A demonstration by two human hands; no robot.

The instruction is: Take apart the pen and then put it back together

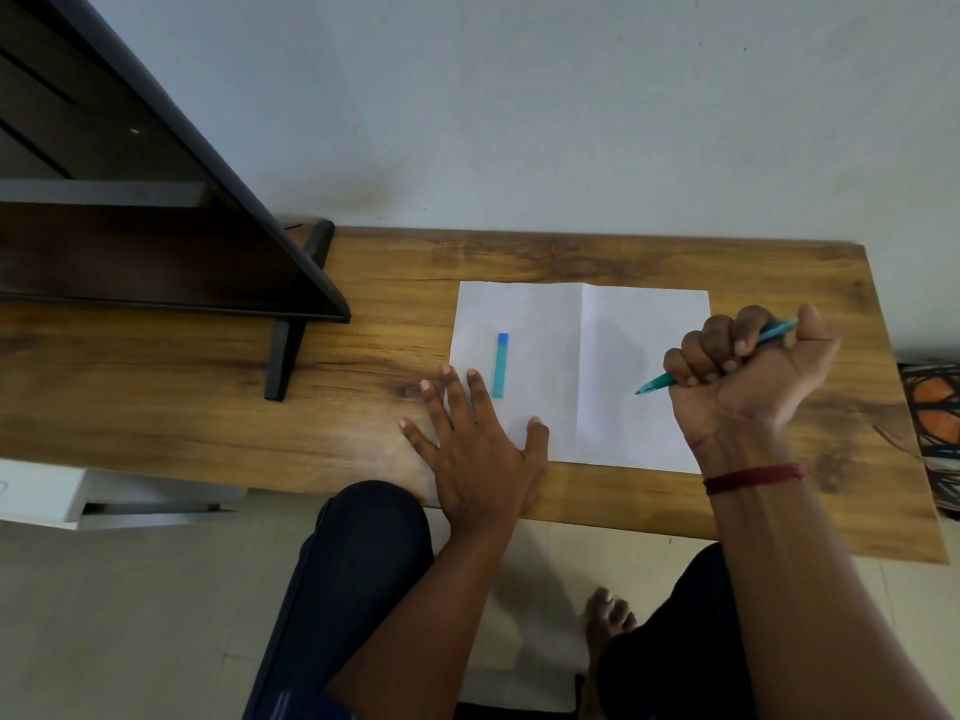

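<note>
Wood-grain table point(571, 262), creased paper point(618, 330), left grip point(478, 459) spread flat, right grip point(743, 376) holds slim teal pen point(655, 383)

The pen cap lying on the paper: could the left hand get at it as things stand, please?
Probably yes. The left hand rests flat on the edge of the paper, its fingertips right beside the pen cap, and nothing lies between them.
</note>
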